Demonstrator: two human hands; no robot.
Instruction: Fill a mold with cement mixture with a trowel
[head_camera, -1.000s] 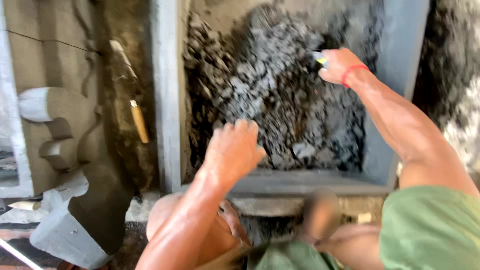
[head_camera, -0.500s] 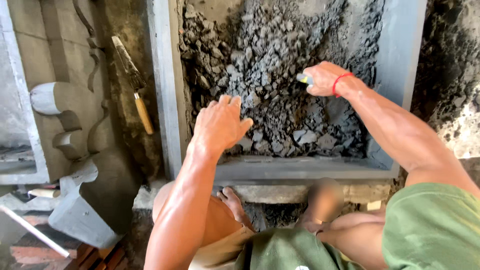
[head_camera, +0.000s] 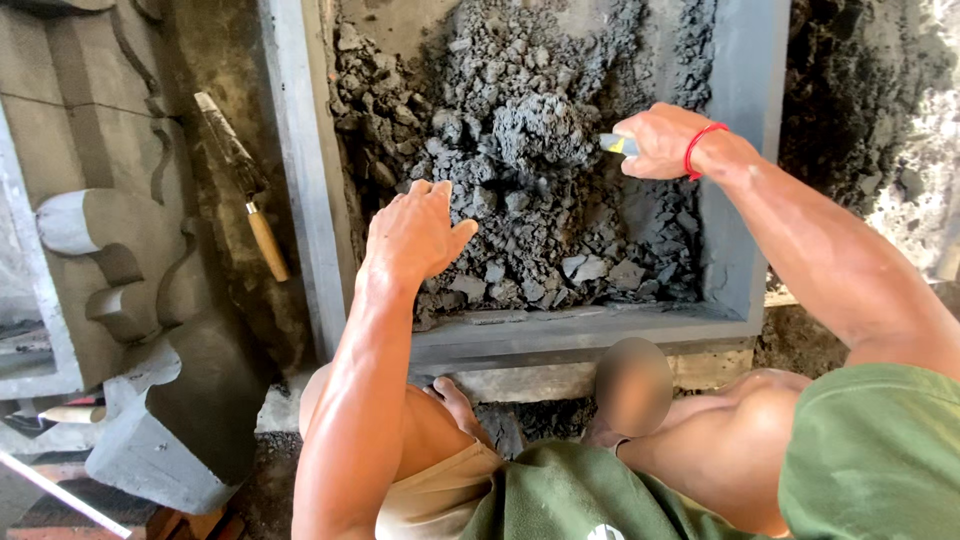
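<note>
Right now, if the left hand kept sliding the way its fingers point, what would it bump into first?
The left hand lies flat on the grey crumbled clods, fingers pointing up the frame. Going on, it would likely push straight into the taller heap of clods ahead, though depth is hard to judge.

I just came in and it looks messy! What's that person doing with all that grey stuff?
A person crouches over a grey rectangular frame filled with dark grey crumbly clumps. The left hand presses flat on the clumps. The right hand, with a red wristband, grips a small blue-and-yellow tool over the pile. A wooden-handled trowel lies left of the frame.
</note>
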